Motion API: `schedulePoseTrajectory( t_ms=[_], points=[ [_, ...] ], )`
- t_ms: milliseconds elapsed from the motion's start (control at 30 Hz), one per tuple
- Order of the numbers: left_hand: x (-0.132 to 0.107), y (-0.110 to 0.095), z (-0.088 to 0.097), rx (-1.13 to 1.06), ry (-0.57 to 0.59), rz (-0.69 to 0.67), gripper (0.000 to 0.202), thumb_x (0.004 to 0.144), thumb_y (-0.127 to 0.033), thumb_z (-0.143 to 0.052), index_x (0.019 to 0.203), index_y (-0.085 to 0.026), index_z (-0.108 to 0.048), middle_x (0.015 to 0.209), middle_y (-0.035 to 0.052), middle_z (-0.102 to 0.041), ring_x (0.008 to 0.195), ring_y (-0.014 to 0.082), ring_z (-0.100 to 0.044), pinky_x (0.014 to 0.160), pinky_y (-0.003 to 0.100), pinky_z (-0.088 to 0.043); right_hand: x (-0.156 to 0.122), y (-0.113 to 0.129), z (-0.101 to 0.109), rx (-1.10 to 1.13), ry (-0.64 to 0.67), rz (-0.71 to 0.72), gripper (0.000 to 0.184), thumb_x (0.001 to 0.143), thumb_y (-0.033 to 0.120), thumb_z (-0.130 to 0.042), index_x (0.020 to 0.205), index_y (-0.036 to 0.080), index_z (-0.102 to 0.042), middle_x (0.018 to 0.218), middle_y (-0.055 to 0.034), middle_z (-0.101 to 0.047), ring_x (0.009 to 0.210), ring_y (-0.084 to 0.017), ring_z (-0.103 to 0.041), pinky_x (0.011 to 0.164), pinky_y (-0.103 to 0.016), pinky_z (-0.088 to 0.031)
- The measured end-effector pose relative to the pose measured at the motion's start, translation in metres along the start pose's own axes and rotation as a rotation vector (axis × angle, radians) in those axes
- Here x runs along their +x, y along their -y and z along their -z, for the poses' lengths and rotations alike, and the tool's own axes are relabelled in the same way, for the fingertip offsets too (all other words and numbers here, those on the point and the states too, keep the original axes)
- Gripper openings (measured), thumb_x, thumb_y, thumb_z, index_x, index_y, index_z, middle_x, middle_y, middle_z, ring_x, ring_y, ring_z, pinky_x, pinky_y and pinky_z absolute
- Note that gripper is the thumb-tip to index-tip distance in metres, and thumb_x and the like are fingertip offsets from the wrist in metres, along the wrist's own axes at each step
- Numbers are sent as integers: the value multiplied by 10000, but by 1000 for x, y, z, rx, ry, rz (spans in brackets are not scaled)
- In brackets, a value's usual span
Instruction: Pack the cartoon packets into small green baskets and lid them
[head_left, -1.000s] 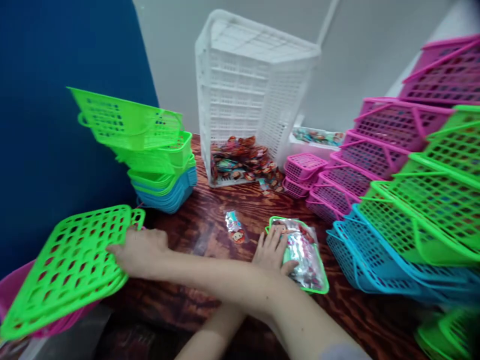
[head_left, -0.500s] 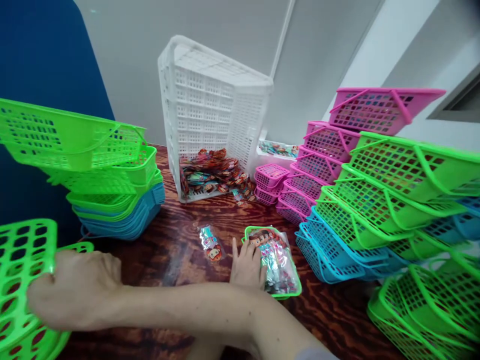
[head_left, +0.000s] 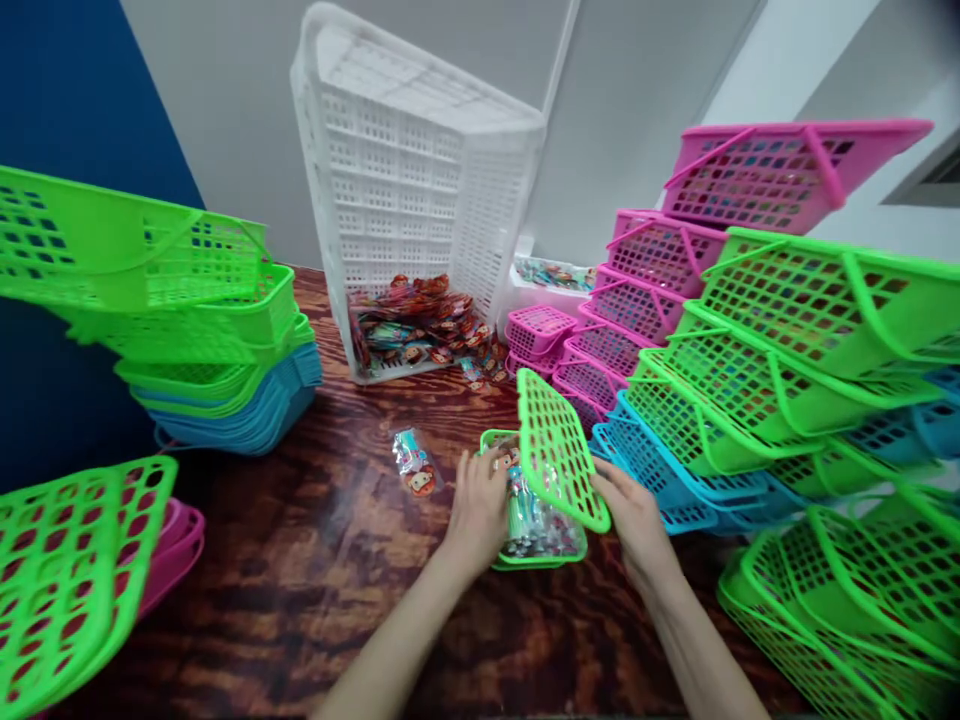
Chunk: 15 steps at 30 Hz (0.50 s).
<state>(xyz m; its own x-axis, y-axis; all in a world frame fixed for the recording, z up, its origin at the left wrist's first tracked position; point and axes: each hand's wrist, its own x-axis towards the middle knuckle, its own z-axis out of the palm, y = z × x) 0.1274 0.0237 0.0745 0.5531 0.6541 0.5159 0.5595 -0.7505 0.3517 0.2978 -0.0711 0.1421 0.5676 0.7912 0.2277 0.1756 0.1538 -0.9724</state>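
Note:
A small green basket (head_left: 501, 557) full of shiny sticker packets sits on the dark wooden table (head_left: 322, 560). My left hand (head_left: 478, 505) grips its left rim, fingers curled over the edge. My right hand (head_left: 632, 515) holds a green lattice lid (head_left: 556, 446) by its lower right edge. The lid is tilted up over the basket's right side. One loose packet (head_left: 414, 462) lies on the table just left of the basket.
A pile of green lids (head_left: 67, 570) over pink ones sits at the near left. Nested green and blue baskets (head_left: 202, 350) stand at the far left. A tilted white crate (head_left: 420, 190) holds packets. Pink, green and blue baskets (head_left: 750, 370) are stacked on the right.
My right hand left the lid pile at the left and came across to the right with one green lid, now held over the small basket. My left hand shifted onto the basket's left rim.

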Motion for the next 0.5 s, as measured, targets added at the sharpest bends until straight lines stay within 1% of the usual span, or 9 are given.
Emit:
schedulePoseTrajectory(
  t_ms=[33, 100, 133, 200, 267, 333, 400, 500],
  points=[
    [0, 0, -2, -15, -8, 29, 470, 913, -339, -596, 1369, -247, -531, 1491, 115, -438, 1359, 329, -400, 1150, 603, -264, 6, -17, 12, 22, -30, -38, 480, 710, 435, -707, 1084, 134, -717, 965, -94, -766, 822, -238, -712, 716, -323, -563],
    [1, -1, -5, -49, -25, 88, 496, 891, -301, -583, 1383, -274, -531, 1525, 100, -408, 1405, 335, -337, 1179, 608, -197, 13, -46, 25, 19, -65, -82, 501, 670, 438, -731, 1056, 120, -729, 957, -106, -767, 843, -259, -709, 737, -338, -559],
    [1, -2, -7, -67, -29, 121, 504, 885, -285, -572, 1387, -279, -530, 1540, 91, -391, 1422, 333, -313, 1183, 607, -187, 14, -57, 27, 7, -55, -99, 517, 661, 442, -733, 1060, 113, -728, 939, -109, -768, 842, -265, -707, 736, -340, -557],
    [2, -2, -8, -86, -13, 189, 503, 891, -248, -535, 1394, -268, -529, 1577, 88, -337, 1452, 326, -267, 1185, 591, -198, 13, -71, 26, -20, -4, -135, 579, 662, 456, -725, 1109, 89, -709, 871, -110, -767, 807, -265, -703, 706, -335, -552],
    [3, -3, -6, -80, 25, 237, 485, 909, -222, -497, 1392, -254, -537, 1611, 99, -265, 1485, 326, -202, 1184, 584, -201, 10, -76, 26, -39, 63, -173, 670, 678, 475, -708, 1203, 61, -659, 780, -96, -755, 731, -250, -692, 654, -325, -542],
    [5, -5, -1, -52, 60, 237, 461, 923, -222, -486, 1378, -250, -552, 1628, 115, -214, 1506, 335, -132, 1182, 601, -172, 7, -77, 28, -69, 113, -191, 725, 692, 475, -690, 1272, 48, -614, 696, -60, -726, 652, -220, -663, 607, -301, -521],
    [8, -6, 3, -26, 78, 201, 438, 920, -231, -509, 1352, -257, -573, 1622, 121, -229, 1513, 338, -102, 1182, 617, -139, 5, -76, 33, -105, 166, -190, 717, 712, 464, -662, 1299, 58, -601, 628, -14, -677, 595, -185, -619, 568, -268, -486],
    [15, -4, 3, -59, 58, 167, 390, 903, -216, -536, 1282, -248, -621, 1587, 120, -320, 1505, 338, -150, 1189, 605, -144, 3, -76, 37, -188, 228, -171, 681, 739, 447, -616, 1307, 71, -606, 525, 58, -539, 502, -130, -498, 502, -223, -389]
  ],
)
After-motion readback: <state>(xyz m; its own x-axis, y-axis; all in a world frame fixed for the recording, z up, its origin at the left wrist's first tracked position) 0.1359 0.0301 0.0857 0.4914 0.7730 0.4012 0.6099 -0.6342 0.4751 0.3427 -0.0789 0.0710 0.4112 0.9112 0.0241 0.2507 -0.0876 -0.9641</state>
